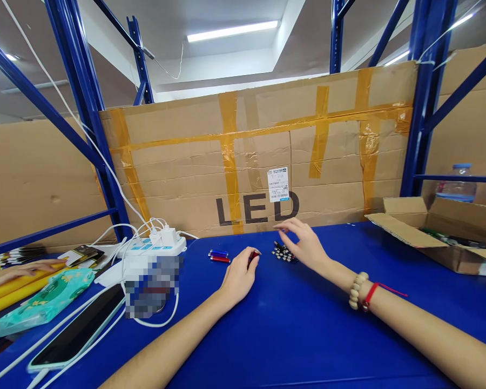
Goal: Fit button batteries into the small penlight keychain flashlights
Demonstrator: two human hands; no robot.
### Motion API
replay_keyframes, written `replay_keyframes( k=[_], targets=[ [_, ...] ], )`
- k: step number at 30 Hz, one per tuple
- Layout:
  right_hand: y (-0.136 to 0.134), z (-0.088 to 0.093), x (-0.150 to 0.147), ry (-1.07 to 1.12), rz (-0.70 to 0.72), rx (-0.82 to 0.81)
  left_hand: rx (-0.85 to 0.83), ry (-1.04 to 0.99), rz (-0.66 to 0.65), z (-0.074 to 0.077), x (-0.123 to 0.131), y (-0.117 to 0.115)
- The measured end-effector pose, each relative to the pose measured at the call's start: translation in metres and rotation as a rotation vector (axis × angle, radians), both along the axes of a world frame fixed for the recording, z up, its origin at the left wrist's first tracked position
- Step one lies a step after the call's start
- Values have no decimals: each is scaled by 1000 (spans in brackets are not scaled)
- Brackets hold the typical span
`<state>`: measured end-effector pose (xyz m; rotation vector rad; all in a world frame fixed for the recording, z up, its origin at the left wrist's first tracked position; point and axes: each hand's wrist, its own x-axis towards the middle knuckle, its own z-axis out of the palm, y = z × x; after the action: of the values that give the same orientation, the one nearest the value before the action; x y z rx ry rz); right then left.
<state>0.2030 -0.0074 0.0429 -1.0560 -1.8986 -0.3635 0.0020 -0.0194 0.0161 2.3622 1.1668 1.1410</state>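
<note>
My left hand (240, 274) rests low over the blue tabletop (263, 335), its fingers curled around a small dark red tube (252, 257), partly hidden by the fingers. To its left lie a small blue tube (218, 253) and a small red tube (220, 259), side by side. My right hand (303, 244) hovers beside a little pile of small black parts with silvery ends (282, 252); its fingers are stretched out and apart, with nothing visible in them. The hand covers part of that pile.
At left are a white power strip (174, 246) with cables, a phone (79, 329), a teal packet (44, 302) and another person's hand (28, 268) on yellow rolls (16, 292). An open cardboard box (441, 254) stands right. A cardboard wall (178, 178) closes the back.
</note>
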Motion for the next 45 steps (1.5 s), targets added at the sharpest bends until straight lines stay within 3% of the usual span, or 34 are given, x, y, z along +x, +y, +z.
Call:
replay_keyframes(
  k=[5,13,24,35,45],
  targets=[
    [12,-1,21,-129,-139,-117,-2,10,32,2,0,-4],
    [23,-20,24,-391,-256,-359,-1,29,51,4,0,-5],
    [11,-8,19,-428,-396,-517,-8,35,52,4,1,-7],
    [8,-4,17,-373,-386,-552,-3,18,35,2,0,-3],
    [5,-2,13,-204,-302,-403,-8,20,40,2,0,-2]
  ],
)
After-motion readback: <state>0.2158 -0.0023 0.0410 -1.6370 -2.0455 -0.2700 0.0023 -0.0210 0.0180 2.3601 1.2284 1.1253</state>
